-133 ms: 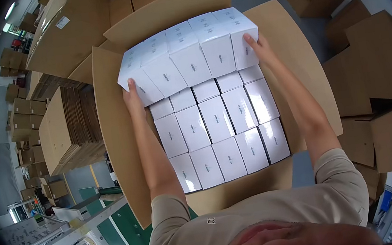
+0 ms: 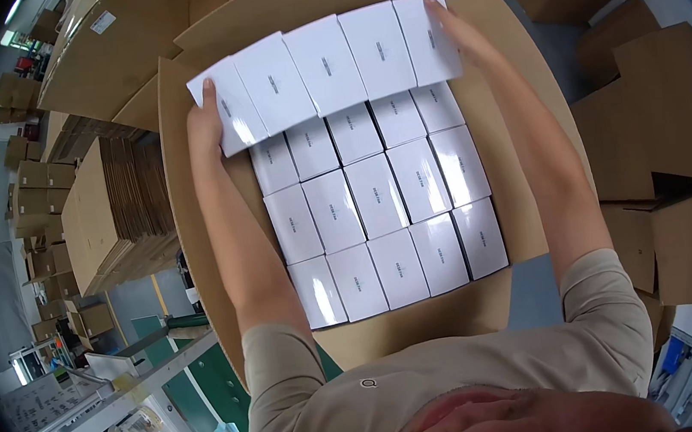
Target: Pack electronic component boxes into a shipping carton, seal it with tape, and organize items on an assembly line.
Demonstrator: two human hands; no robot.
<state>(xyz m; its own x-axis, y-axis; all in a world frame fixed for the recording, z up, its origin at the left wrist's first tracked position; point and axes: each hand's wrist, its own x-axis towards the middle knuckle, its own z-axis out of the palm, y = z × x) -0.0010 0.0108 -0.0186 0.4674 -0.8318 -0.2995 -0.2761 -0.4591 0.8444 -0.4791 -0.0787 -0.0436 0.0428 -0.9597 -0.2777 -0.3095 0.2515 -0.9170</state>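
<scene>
A row of several white boxes (image 2: 326,67) is pressed together between my two hands. My left hand (image 2: 207,122) grips its left end, thumb on the face and fingers hidden behind. The right end is gripped by my right hand (image 2: 462,33), its thumb near the top corner. The held row overlaps the far part of a large open cardboard carton (image 2: 188,192). Inside the carton lie more white boxes (image 2: 378,199) in neat rows, with small dark print on their faces. The held row partly covers the farthest of these rows.
Carton flaps (image 2: 523,108) stand spread around the opening. Flattened cardboard (image 2: 135,190) is stacked at the left, and a bigger carton (image 2: 106,55) stands behind it. Open brown cartons (image 2: 662,117) line the right side. A metal-framed bench (image 2: 125,390) is at the lower left.
Both hands have moved the held row farther away and tilted it, so its patterned upper sides no longer show. More of the farthest row in the carton is now visible.
</scene>
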